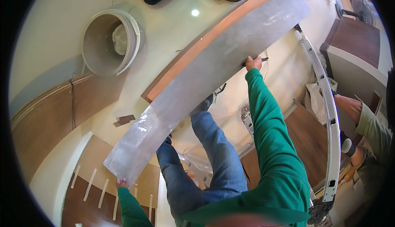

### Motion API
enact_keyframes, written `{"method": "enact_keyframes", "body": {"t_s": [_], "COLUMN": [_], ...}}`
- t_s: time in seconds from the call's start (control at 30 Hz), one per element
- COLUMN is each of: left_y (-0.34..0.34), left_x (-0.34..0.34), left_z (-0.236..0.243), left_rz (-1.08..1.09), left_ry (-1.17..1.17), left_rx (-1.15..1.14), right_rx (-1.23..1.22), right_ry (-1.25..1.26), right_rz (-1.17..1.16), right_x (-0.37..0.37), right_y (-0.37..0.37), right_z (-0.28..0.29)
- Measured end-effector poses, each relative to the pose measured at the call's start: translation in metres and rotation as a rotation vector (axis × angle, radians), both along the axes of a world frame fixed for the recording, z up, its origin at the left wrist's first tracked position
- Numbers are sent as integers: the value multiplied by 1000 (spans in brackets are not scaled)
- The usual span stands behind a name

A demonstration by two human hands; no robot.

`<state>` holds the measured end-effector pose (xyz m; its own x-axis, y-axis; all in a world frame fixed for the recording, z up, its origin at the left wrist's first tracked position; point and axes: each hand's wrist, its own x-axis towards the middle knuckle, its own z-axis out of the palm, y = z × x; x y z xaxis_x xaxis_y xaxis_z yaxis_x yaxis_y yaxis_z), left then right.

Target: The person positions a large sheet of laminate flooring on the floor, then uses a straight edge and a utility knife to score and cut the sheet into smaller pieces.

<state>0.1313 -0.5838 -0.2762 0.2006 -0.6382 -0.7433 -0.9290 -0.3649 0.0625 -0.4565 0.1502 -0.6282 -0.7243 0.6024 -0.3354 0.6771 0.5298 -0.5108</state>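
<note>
Holding the lower-left end of the long grey panel in your left hand, you have your right hand curled round what looks like a black tool at its edge, while the panel slants beyond your jeans, overlapping an orange-brown board.

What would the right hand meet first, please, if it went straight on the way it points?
The right hand would most likely meet the long grey panel, whose edge lies beside its fingers, though depth is hard to judge.
</note>
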Motion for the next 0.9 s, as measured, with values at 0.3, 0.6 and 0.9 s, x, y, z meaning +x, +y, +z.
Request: {"method": "enact_keyframes", "body": {"t_s": [0.3, 0.6, 0.9], "left_y": [7, 21, -11], "left_x": [21, 14, 40], "left_z": [-11, -6, 1], "left_rz": [-16, -68, -229], "left_ry": [-153, -11, 228], "left_rx": [54, 4, -20], "right_rx": [29, -141, -104], "right_ry": [40, -45, -262], "right_rz": [106, 144, -48], "right_x": [4, -49, -11], "right_y": [-14, 52, 72], "right_z": [34, -49, -71]}}
